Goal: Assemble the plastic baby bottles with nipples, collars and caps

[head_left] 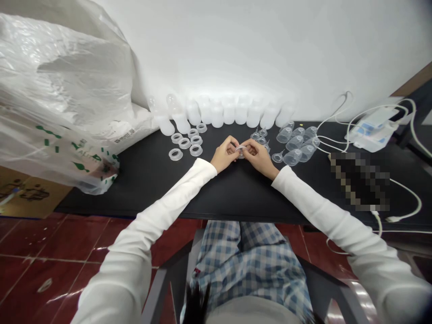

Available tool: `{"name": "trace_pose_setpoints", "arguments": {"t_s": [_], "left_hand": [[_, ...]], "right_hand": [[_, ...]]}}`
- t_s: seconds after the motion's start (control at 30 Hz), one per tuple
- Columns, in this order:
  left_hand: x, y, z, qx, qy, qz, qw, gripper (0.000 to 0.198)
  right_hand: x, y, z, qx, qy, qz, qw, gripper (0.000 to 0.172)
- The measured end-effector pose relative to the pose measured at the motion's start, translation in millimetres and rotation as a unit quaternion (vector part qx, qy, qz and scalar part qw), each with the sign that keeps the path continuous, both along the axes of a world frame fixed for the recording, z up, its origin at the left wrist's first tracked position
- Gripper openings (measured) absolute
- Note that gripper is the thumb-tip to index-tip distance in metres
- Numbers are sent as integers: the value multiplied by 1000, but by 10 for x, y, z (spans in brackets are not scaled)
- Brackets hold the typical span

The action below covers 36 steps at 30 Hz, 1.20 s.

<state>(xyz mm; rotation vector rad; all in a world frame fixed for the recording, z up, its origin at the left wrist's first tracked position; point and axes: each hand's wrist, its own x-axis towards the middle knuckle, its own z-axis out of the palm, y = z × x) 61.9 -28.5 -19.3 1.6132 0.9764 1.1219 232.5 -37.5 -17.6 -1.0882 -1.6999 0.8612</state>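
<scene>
At the far left, a large translucent white plastic bag (57,90) with green print slumps against the wall and over the edge of the black tabletop (151,189). Along the wall behind stands a row of frosted clear plastic bottle-shaped pieces (216,112), and in front of them lies a loose cluster of clear round plastic rings (184,143). At the centre, the left hand (224,154) and the right hand (258,156) meet above the tabletop, their fingers (233,146) curled in close and pinching a small clear ring (240,150) from both sides, with part of it hidden behind them. The step in hand appears to be working on this single ring, which calls for a steady two-handed pinch. Just right of the hands lie small clear funnel-shaped pieces (259,136), then a heap of clear plastic cups (293,144). Further right sit a white-and-blue plastic unit (373,130) with white cables (405,198) and a dark pixelated rectangle (359,180)
</scene>
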Motion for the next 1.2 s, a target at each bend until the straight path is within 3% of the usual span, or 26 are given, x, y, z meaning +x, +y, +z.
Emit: {"name": "trace_pose_setpoints", "arguments": {"t_s": [0.53, 0.9, 1.2], "left_hand": [[6, -8, 1, 39, 21, 18, 999, 15], [16, -13, 28, 54, 20, 21, 998, 18], [57, -22, 2, 11, -30, 1, 999, 22]], "right_hand": [[-29, 15, -39, 16, 23, -7, 1000, 37], [-49, -43, -4, 47, -7, -32, 998, 27], [-36, -58, 42, 88, -54, -63, 993, 25]]}}
